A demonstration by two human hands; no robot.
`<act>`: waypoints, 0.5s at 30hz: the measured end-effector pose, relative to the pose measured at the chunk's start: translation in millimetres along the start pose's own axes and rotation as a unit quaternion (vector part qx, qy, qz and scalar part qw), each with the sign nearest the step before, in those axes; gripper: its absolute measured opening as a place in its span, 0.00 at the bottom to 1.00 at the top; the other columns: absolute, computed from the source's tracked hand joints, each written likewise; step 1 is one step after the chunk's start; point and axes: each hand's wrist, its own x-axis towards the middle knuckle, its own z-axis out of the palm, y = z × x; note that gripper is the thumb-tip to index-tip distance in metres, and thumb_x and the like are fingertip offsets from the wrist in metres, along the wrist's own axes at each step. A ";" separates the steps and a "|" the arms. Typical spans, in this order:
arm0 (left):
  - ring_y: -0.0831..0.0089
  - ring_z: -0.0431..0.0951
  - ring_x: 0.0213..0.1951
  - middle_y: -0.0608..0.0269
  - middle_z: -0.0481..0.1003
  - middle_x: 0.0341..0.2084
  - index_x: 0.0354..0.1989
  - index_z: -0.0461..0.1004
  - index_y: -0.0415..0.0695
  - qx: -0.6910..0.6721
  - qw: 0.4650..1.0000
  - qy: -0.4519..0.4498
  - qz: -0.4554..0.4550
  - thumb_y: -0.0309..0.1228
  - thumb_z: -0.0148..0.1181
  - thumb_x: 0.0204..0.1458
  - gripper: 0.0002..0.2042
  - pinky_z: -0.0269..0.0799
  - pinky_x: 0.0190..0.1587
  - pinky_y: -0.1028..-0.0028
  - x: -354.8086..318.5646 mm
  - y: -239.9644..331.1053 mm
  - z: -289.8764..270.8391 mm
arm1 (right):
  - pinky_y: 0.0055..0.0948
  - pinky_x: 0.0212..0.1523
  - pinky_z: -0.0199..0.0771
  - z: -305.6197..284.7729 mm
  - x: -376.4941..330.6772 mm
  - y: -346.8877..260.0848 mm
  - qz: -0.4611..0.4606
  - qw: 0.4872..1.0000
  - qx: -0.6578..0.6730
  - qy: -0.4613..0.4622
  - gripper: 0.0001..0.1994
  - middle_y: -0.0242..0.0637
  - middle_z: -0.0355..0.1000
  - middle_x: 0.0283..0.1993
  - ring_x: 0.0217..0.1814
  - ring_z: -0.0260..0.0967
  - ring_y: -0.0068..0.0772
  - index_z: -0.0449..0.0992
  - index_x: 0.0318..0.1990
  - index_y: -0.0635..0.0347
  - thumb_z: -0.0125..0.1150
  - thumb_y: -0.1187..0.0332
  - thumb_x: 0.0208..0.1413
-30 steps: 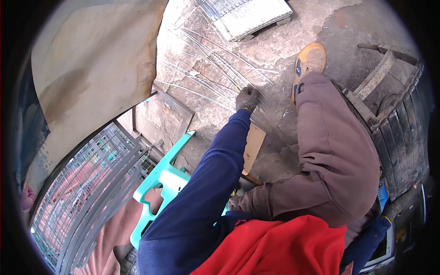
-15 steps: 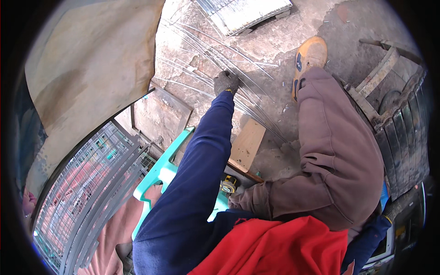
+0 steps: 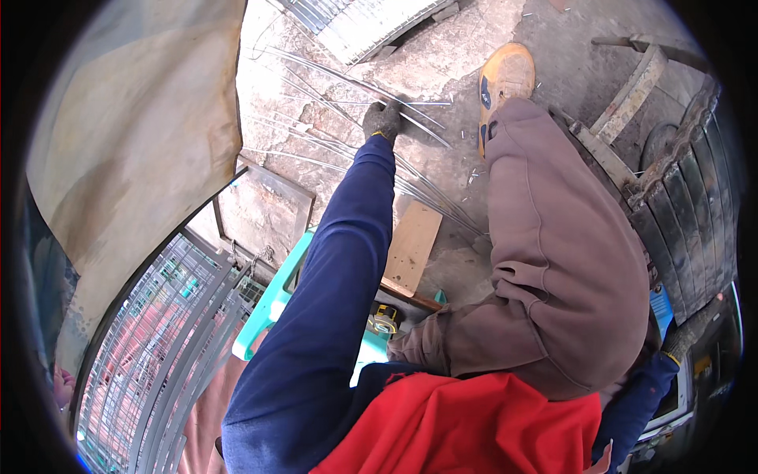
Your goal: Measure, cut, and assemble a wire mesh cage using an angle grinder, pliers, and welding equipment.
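My left hand [image 3: 383,118], in a dark grey glove, reaches down to the floor, its fingers closed over thin metal rods [image 3: 339,77]. Some of them stick out past the hand on its right side. More rods [image 3: 430,192] lie in a loose fan on the concrete, running beneath my forearm. My right hand [image 3: 688,340], in a grey glove with a yellow cuff edge, is low at the far right beside a dark machine [image 3: 707,379]. Its fingers do not show clearly.
A wooden board [image 3: 412,246] lies near a yellow-black tape measure [image 3: 384,317] and a green plastic stool [image 3: 276,296]. Wire mesh panels [image 3: 142,347] and a hanging tan sheet [image 3: 142,118] take up the left. A slatted dark metal piece [image 3: 683,245] stands right; a ribbed metal panel [image 3: 371,28] lies ahead.
My left hand has shifted to the right over the floor, and a few rods by it have moved with it. The whole view has turned slightly; my right glove now shows more.
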 end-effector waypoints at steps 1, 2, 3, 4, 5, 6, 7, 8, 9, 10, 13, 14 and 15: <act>0.49 0.81 0.43 0.41 0.80 0.36 0.41 0.78 0.35 -0.061 0.998 0.026 -0.019 0.51 0.61 0.49 0.27 0.73 0.49 0.60 2.9 -4.0 1.4 | 0.33 0.67 0.58 35.3 -13.5 -37.9 0.054 0.989 0.079 0.110 0.32 0.45 0.61 0.68 0.68 0.60 0.38 0.59 0.67 0.65 0.48 0.48 0.66; 0.50 0.81 0.43 0.41 0.80 0.35 0.40 0.78 0.35 -0.125 0.990 0.049 -0.037 0.51 0.61 0.49 0.26 0.73 0.49 0.60 6.5 -6.6 5.5 | 0.33 0.67 0.58 60.6 -30.7 -66.4 0.050 0.990 0.077 0.107 0.32 0.45 0.61 0.68 0.68 0.60 0.38 0.59 0.67 0.65 0.48 0.48 0.66; 0.53 0.82 0.38 0.44 0.80 0.33 0.36 0.77 0.34 -0.137 0.986 0.077 -0.049 0.47 0.64 0.49 0.23 0.77 0.43 0.60 13.4 -13.2 2.5 | 0.31 0.66 0.61 87.9 -45.4 -83.3 0.129 0.968 0.185 0.108 0.29 0.46 0.61 0.67 0.67 0.61 0.37 0.60 0.66 0.68 0.46 0.52 0.68; 0.53 0.82 0.38 0.44 0.80 0.33 0.36 0.77 0.34 -0.139 0.986 0.074 -0.048 0.47 0.64 0.49 0.23 0.77 0.43 0.60 12.0 -7.6 8.1 | 0.29 0.64 0.63 94.6 -54.3 -94.0 0.201 0.930 0.283 0.118 0.27 0.48 0.61 0.67 0.66 0.62 0.37 0.60 0.65 0.71 0.44 0.56 0.70; 0.55 0.83 0.34 0.46 0.80 0.32 0.35 0.76 0.34 -0.212 0.971 0.052 -0.099 0.44 0.65 0.48 0.21 0.78 0.38 0.61 10.1 -1.3 14.1 | 0.29 0.64 0.63 85.5 -49.2 -88.8 0.200 0.930 0.283 0.120 0.27 0.48 0.61 0.67 0.66 0.62 0.37 0.60 0.65 0.71 0.44 0.56 0.70; 0.57 0.83 0.30 0.47 0.80 0.31 0.34 0.76 0.34 -0.283 0.947 0.031 -0.149 0.42 0.66 0.48 0.19 0.79 0.33 0.61 8.9 4.4 17.7 | 0.31 0.66 0.61 70.6 -39.2 -77.6 0.121 0.973 0.163 0.112 0.31 0.46 0.60 0.68 0.67 0.60 0.38 0.59 0.67 0.67 0.47 0.50 0.67; 0.60 0.82 0.24 0.49 0.80 0.30 0.35 0.77 0.34 -0.258 0.954 0.030 -0.150 0.38 0.68 0.47 0.17 0.79 0.26 0.64 6.0 11.1 22.0 | 0.34 0.67 0.59 67.1 -40.5 -79.0 0.041 0.993 0.038 0.105 0.36 0.44 0.58 0.70 0.68 0.59 0.39 0.57 0.69 0.63 0.51 0.44 0.63; 0.60 0.82 0.24 0.49 0.80 0.30 0.35 0.77 0.34 -0.258 0.954 0.025 -0.149 0.38 0.68 0.47 0.17 0.79 0.26 0.64 1.3 14.8 24.2 | 0.34 0.67 0.59 65.1 -42.2 -79.0 0.042 0.992 0.037 0.110 0.36 0.44 0.58 0.70 0.68 0.59 0.39 0.57 0.69 0.63 0.51 0.44 0.63; 0.60 0.82 0.24 0.49 0.80 0.30 0.36 0.77 0.34 -0.253 0.958 -0.006 -0.135 0.38 0.68 0.47 0.17 0.79 0.26 0.63 -2.8 18.4 25.7 | 0.34 0.67 0.59 63.7 -44.1 -78.9 0.050 0.990 0.041 0.124 0.36 0.44 0.58 0.70 0.68 0.59 0.39 0.57 0.68 0.63 0.51 0.45 0.63; 0.59 0.82 0.24 0.50 0.80 0.29 0.36 0.77 0.34 -0.249 0.960 -0.029 -0.122 0.38 0.69 0.46 0.18 0.80 0.27 0.63 0.8 14.2 22.8 | 0.34 0.67 0.59 70.3 -46.1 -82.0 0.058 0.988 0.051 0.130 0.35 0.45 0.58 0.69 0.68 0.59 0.39 0.58 0.68 0.63 0.51 0.45 0.63; 0.57 0.83 0.29 0.48 0.81 0.29 0.36 0.78 0.34 -0.194 0.971 -0.007 -0.140 0.41 0.70 0.43 0.20 0.80 0.31 0.62 12.9 5.8 17.3 | 0.34 0.68 0.59 74.2 -40.5 -76.2 0.061 0.988 0.081 0.114 0.34 0.45 0.57 0.70 0.68 0.59 0.39 0.58 0.68 0.62 0.51 0.46 0.63; 0.56 0.84 0.32 0.47 0.81 0.30 0.36 0.78 0.34 -0.124 0.983 0.004 -0.133 0.42 0.70 0.42 0.21 0.80 0.32 0.62 12.2 7.3 18.9 | 0.34 0.68 0.58 71.3 -37.3 -73.5 0.061 0.988 0.092 0.111 0.34 0.44 0.57 0.70 0.69 0.59 0.39 0.58 0.68 0.62 0.52 0.47 0.63; 0.59 0.82 0.25 0.50 0.79 0.28 0.38 0.76 0.32 -0.131 0.985 0.005 -0.115 0.39 0.66 0.47 0.20 0.80 0.24 0.64 9.1 8.2 22.1 | 0.34 0.68 0.58 68.3 -33.9 -70.4 0.060 0.987 0.103 0.107 0.33 0.44 0.56 0.71 0.69 0.58 0.39 0.58 0.68 0.61 0.52 0.48 0.63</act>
